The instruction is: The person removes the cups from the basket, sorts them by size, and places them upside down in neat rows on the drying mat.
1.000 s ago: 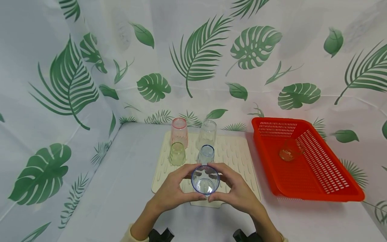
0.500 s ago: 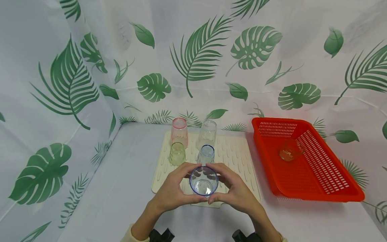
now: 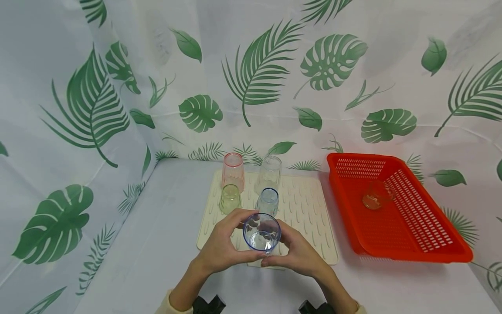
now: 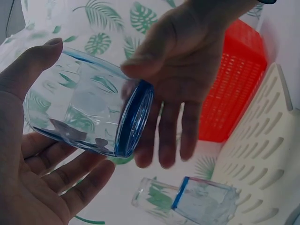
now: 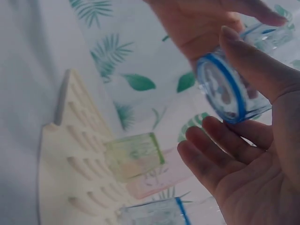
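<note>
Above the near edge of a cream drainer mat [image 3: 302,209], a clear drinking glass with a blue rim [image 3: 262,232] is held up. My left hand [image 3: 221,246] holds it between thumb and fingers. On its other side, my right hand [image 3: 296,250] lies close by with its fingers fairly straight; in the left wrist view the right thumb [image 4: 138,65] is beside the blue rim. Whether the right fingers still touch the glass is hard to tell. On the mat stand a pink glass [image 3: 233,176], a green glass [image 3: 230,200], a clear glass [image 3: 269,172] and a smaller blue-rimmed glass [image 3: 268,201].
A red plastic basket [image 3: 412,254] stands right of the mat, with one glass [image 3: 372,200] lying inside. Behind the white table hangs a leaf-patterned cloth [image 3: 270,87], which also covers the left side.
The held glass has shifted slightly left with my left hand. My right hand has loosened, its thumb now apart from the glass in the head view. The glasses on the mat have not moved.
</note>
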The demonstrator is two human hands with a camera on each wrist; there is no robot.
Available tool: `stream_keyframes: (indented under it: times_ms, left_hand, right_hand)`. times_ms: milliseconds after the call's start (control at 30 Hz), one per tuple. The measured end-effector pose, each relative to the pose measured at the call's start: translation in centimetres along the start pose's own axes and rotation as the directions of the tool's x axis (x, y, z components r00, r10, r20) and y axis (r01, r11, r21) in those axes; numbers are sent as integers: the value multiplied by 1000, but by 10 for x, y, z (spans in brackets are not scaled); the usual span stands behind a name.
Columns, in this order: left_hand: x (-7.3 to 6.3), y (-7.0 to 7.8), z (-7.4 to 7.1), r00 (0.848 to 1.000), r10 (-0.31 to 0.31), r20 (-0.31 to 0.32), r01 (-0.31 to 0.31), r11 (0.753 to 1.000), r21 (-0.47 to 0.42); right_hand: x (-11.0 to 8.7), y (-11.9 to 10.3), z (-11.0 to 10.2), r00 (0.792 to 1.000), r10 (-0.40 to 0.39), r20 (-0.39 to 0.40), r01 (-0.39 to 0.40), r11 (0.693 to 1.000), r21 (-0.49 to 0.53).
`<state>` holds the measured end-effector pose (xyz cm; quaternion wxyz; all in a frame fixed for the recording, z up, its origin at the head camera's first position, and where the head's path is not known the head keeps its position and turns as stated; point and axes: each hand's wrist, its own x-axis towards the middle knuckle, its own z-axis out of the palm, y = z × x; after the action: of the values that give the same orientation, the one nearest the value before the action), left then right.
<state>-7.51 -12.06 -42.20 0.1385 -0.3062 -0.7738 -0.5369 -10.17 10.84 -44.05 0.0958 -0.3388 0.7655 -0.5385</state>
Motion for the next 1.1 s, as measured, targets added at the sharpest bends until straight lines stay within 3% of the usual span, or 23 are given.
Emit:
stream_keyframes:
  times_ms: [167, 567, 800, 1100]
  left_hand:
    - [0, 1, -1, 1000, -19, 2, 19, 1000, -3]
    - [-3, -1, -11, 999, -34, -27, 35, 999, 32]
    - [-9, -4, -14, 995, -102, -11, 102, 995, 13]
    - [-16, -6, -12, 978, -205, 51, 204, 979, 27]
  right_hand:
    - [1, 10, 6, 1000, -17, 19, 17, 1000, 6]
    - [-1, 9, -7, 995, -80, -58, 83, 996, 40]
    - [-3, 6, -19, 980, -155, -124, 163, 985, 56]
    - [-3, -1, -24, 971, -176, -163, 198, 972, 131]
